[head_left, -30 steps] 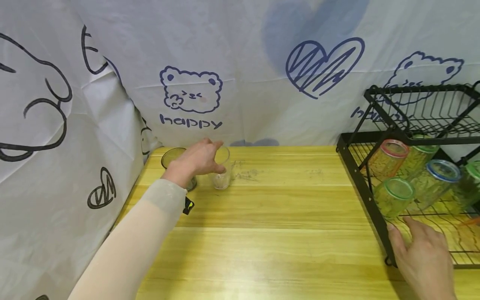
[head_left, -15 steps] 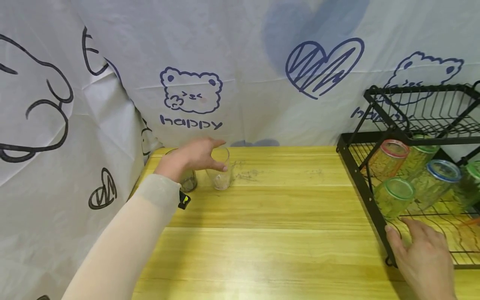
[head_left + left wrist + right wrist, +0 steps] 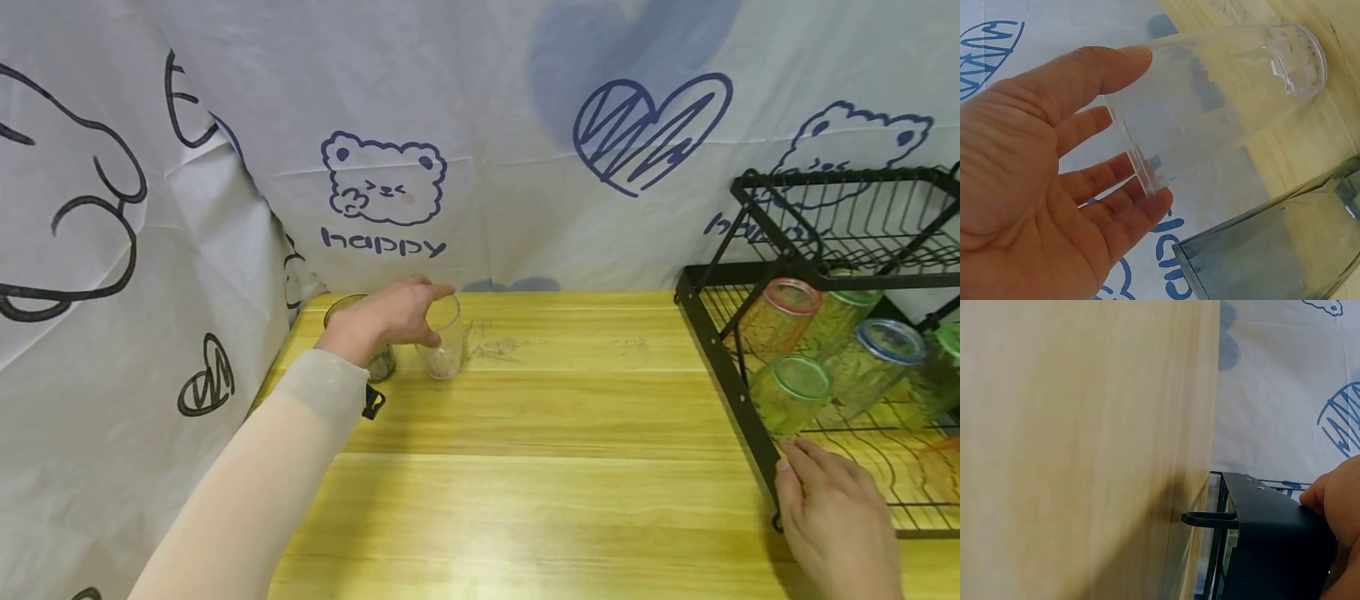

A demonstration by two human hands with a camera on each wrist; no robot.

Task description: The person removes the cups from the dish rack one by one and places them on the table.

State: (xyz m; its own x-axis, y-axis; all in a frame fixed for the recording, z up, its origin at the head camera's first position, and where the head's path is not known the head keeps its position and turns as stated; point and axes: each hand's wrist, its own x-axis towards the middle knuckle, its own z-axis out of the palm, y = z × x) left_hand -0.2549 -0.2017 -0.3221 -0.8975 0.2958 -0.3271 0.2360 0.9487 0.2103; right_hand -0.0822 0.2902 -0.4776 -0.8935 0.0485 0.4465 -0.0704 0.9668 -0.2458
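At the back left of the table (image 3: 540, 483), a clear drinking glass (image 3: 444, 358) stands near the wall cloth. My left hand (image 3: 390, 317) holds it near the rim from above; the left wrist view shows the thumb along one side of the clear glass (image 3: 1210, 112) and the fingers at the opposite rim. Just left of it is a smoky grey glass (image 3: 382, 365), partly covered by my hand and wrist. Over on the right, my right hand (image 3: 840, 508) rests at the near left corner of a black wire rack (image 3: 723, 375), its thumb on the dark frame (image 3: 1285, 550).
Several jars or glasses with coloured rims stand in the rack's lower tier, among them a green-rimmed one (image 3: 791, 396) and a blue-rimmed one (image 3: 873, 367). An upper wire tier (image 3: 870, 225) overhangs them. Printed cloth (image 3: 510, 167) closes off the back and left.
My left hand shifted slightly left, then back right, and the clear glass tilted a little with it before standing upright again. The right hand's fingers drew closer together at the rack corner.
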